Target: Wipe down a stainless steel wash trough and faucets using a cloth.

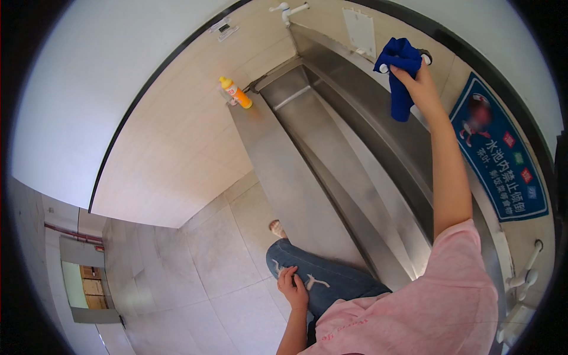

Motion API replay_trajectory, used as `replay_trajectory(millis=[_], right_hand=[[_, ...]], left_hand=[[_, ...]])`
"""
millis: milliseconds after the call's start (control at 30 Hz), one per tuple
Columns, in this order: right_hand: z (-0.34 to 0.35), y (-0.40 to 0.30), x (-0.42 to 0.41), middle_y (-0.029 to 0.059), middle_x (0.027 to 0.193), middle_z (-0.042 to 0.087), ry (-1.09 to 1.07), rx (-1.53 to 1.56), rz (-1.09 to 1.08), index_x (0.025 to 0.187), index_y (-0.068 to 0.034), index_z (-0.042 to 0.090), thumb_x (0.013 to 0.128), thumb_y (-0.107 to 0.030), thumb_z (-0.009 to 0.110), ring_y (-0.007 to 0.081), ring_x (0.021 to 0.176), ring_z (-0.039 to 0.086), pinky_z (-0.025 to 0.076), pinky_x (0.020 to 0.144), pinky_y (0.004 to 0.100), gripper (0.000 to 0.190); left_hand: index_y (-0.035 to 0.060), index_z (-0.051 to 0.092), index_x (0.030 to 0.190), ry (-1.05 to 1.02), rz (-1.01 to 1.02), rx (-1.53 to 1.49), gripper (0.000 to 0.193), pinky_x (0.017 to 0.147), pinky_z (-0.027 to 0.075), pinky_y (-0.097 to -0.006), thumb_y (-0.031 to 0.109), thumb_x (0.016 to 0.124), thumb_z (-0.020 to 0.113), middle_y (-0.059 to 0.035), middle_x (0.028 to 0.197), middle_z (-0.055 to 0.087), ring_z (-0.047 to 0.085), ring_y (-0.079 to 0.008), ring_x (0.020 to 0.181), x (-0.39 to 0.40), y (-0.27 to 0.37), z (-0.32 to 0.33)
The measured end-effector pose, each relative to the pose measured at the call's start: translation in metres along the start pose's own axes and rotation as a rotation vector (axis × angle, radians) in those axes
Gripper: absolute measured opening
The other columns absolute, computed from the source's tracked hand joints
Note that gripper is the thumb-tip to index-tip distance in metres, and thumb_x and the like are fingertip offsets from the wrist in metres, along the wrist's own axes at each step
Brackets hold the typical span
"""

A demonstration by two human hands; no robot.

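My right hand [417, 86] is raised to the wall above the sink's back edge, gripping a blue cloth [401, 60]. The cloth is draped over a white faucet [384, 68], whose ends stick out at both sides, and its lower part hangs down. Below lies a long stainless steel trough sink [328, 124] with a wide front ledge [293, 164]. My left hand [293, 286] rests at the thigh of my ripped jeans, fingers loosely curled, with nothing seen in it.
A yellow-orange bottle [237, 93] stands at the ledge's far corner by the side wall. Another white faucet [286, 12] is at the far end, and one more [526, 277] at the near right. A blue sign [501, 155] with writing is on the wall beside my right arm.
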State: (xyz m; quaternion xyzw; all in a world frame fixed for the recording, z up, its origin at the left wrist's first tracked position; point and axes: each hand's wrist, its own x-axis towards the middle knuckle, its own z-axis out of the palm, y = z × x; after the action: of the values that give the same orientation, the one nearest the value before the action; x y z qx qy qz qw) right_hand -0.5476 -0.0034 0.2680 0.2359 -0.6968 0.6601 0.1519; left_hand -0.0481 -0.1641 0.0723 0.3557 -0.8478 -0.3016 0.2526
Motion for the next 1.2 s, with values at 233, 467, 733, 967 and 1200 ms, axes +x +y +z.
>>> replay_trajectory(millis=[233,467,733,967,1200], right_hand=[[-0.002,-0.005,-0.001,0.0074,0.087,0.059,-0.058,-0.022,0.007,0.099,-0.003,0.06,0.078,-0.029,0.068,0.0156,0.081,0.058,0.046,0.074,0.0304,0.035],[0.01,0.004,0.005,0.0094,0.081,0.066,0.099,-0.205,-0.249,0.101,-0.006,0.062,0.078,-0.029,0.067,0.0207,0.076,0.062,0.047,0.072,0.0323,0.033],[0.005,0.007,0.005,0.0092,0.084,0.064,0.106,-0.099,-0.101,0.099,-0.003,0.06,0.08,-0.022,0.065,0.0178,0.08,0.062,0.047,0.072,0.0323,0.028],[-0.009,0.003,-0.001,0.0093,0.097,0.061,-0.097,0.065,0.044,0.114,-0.003,0.048,0.08,-0.014,0.067,0.0168,0.086,0.061,0.049,0.077,0.0302,0.041],[0.003,-0.01,0.0,0.0099,0.095,0.063,-0.033,0.037,0.006,0.111,-0.003,0.052,0.078,-0.014,0.068,0.0176,0.083,0.063,0.052,0.069,0.0303,0.038]], left_hand=[[0.004,0.062,0.094,0.021,0.028,0.052,0.019,0.092,0.036,-0.0411,0.006,0.081,0.049,-0.015,0.102,0.059,0.051,-0.0334,0.102,0.004,0.013,-0.003],[0.0097,0.06,0.099,0.002,0.027,0.03,0.02,0.095,0.028,-0.0383,0.01,0.081,0.05,-0.0081,0.106,0.057,0.049,-0.0258,0.107,0.001,0.002,-0.001],[0.0096,0.061,0.098,-0.007,0.013,0.001,0.02,0.095,0.029,-0.0383,0.01,0.081,0.051,-0.0082,0.105,0.058,0.05,-0.0257,0.106,0.001,-0.001,0.0],[0.0041,0.062,0.093,0.028,0.034,0.037,0.018,0.09,0.038,-0.0401,0.005,0.08,0.05,-0.0145,0.101,0.059,0.053,-0.032,0.099,0.006,0.009,-0.003],[0.0076,0.061,0.096,0.019,0.015,0.075,0.019,0.093,0.031,-0.0396,0.007,0.08,0.05,-0.0102,0.104,0.058,0.051,-0.0281,0.104,0.003,0.009,-0.002]])
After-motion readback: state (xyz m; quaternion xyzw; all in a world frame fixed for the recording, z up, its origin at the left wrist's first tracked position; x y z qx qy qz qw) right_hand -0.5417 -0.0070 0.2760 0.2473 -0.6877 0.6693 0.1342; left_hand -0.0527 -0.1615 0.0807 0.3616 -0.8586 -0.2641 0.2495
